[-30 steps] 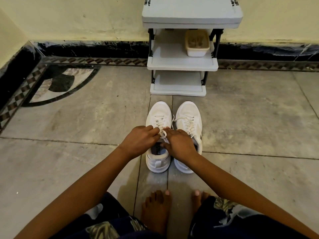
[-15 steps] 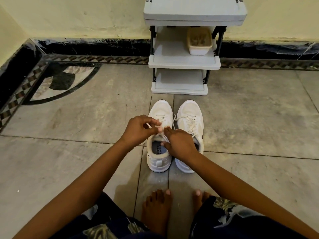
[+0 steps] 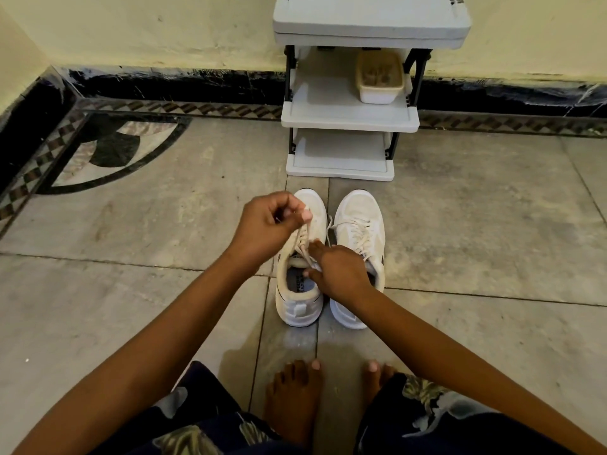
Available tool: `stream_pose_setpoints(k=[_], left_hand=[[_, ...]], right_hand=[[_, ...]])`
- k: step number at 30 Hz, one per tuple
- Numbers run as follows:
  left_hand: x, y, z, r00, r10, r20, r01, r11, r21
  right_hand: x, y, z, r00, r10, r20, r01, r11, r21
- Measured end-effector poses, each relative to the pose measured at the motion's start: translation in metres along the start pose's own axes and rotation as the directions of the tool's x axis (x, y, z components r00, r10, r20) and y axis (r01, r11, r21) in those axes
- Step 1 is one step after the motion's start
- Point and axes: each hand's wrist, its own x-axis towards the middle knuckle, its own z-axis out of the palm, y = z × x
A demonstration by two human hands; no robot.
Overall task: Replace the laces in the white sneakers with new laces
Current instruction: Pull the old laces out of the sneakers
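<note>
Two white sneakers stand side by side on the floor, toes pointing away from me. Over the left sneaker, my left hand is raised and pinches the end of its white lace, which runs taut down to the eyelets. My right hand rests at the left sneaker's tongue, fingers curled on the lace near the top eyelets. The right sneaker stays laced, its heel partly hidden by my right hand.
A grey plastic shoe rack stands against the wall just beyond the sneakers, with a beige tub on its middle shelf. My bare feet sit close behind the sneakers. Stone floor tiles spread to both sides.
My left hand has risen and moved away to the left, drawing the lace out of the left sneaker. My right hand has stayed at the tongue.
</note>
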Motion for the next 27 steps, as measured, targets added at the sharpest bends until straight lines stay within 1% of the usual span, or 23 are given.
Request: stream_pose_setpoints(k=[1, 2, 3, 5, 7, 10, 12, 13, 15, 16, 17, 18, 20, 21, 22, 23, 25, 27], left_hand=[[0.002, 0.003, 0.000, 1.000, 0.003, -0.030, -0.004, 1.000, -0.024], [0.003, 0.004, -0.001, 1.000, 0.005, -0.027, -0.004, 0.999, 0.032], [0.002, 0.002, -0.002, 1.000, 0.008, 0.011, -0.009, 0.990, 0.143], [-0.004, -0.016, -0.003, 0.986, -0.041, 0.164, -0.028, 0.918, 0.395], [-0.012, -0.035, -0.003, 0.951, -0.108, 0.291, -0.094, 0.795, 0.599], [-0.021, -0.049, 0.002, 0.938, -0.086, 0.334, -0.232, 0.560, 0.796], [-0.024, -0.052, 0.009, 0.934, -0.033, 0.355, -0.311, 0.413, 0.856], [-0.025, -0.053, 0.011, 0.931, -0.008, 0.365, -0.338, 0.355, 0.871], [-0.027, -0.055, 0.017, 0.928, 0.024, 0.373, -0.363, 0.292, 0.885], [-0.028, -0.056, 0.018, 0.929, 0.035, 0.367, -0.361, 0.298, 0.884], [-0.027, -0.055, 0.018, 0.938, 0.048, 0.342, -0.337, 0.345, 0.876], [-0.024, -0.053, 0.018, 0.957, 0.062, 0.283, -0.280, 0.453, 0.847], [-0.019, -0.046, 0.017, 0.988, 0.056, 0.141, -0.139, 0.717, 0.684], [-0.016, -0.042, 0.016, 0.995, 0.037, 0.095, -0.085, 0.809, 0.582], [-0.015, -0.039, 0.016, 0.997, 0.011, 0.072, -0.045, 0.866, 0.499], [-0.016, -0.036, 0.016, 0.998, -0.011, 0.061, -0.017, 0.902, 0.432], [-0.017, -0.034, 0.017, 0.999, -0.011, 0.051, -0.008, 0.933, 0.359], [-0.017, -0.037, 0.015, 1.000, 0.010, 0.026, -0.020, 0.915, 0.404]], right_hand=[[0.000, 0.000, 0.000, 1.000, -0.001, 0.000, 0.001, 1.000, -0.002], [0.000, 0.000, 0.000, 1.000, -0.003, 0.000, 0.003, 1.000, -0.007], [-0.001, 0.001, 0.000, 1.000, -0.008, -0.002, 0.008, 1.000, -0.014], [-0.002, 0.001, 0.001, 1.000, -0.015, -0.016, 0.014, 1.000, -0.008], [-0.003, 0.002, 0.001, 0.999, -0.002, -0.051, 0.004, 1.000, 0.026], [-0.002, 0.002, 0.002, 0.996, 0.017, -0.090, -0.013, 0.999, 0.044], [-0.002, 0.001, 0.002, 0.995, 0.014, -0.095, -0.009, 0.998, 0.061], [-0.002, 0.001, 0.002, 0.995, 0.010, -0.097, -0.003, 0.997, 0.073], [-0.003, 0.001, 0.001, 0.994, 0.006, -0.105, 0.004, 0.996, 0.090], [-0.002, 0.001, 0.001, 0.994, 0.007, -0.106, 0.003, 0.996, 0.093], [-0.002, 0.000, 0.001, 0.995, 0.010, -0.103, -0.001, 0.996, 0.090], [-0.001, 0.000, 0.002, 0.996, 0.016, -0.093, -0.008, 0.997, 0.082], [0.000, 0.000, 0.003, 0.998, 0.024, -0.059, -0.021, 0.998, 0.055], [0.000, 0.001, 0.003, 0.998, 0.034, -0.047, -0.032, 0.999, 0.039], [0.001, 0.002, 0.003, 0.998, 0.046, -0.040, -0.045, 0.999, 0.022], [0.001, 0.002, 0.003, 0.998, 0.054, -0.042, -0.054, 0.999, 0.008], [0.000, 0.003, 0.003, 0.997, 0.050, -0.065, -0.050, 0.999, 0.003], [0.000, 0.000, 0.004, 0.997, 0.025, -0.074, -0.025, 1.000, -0.003]])
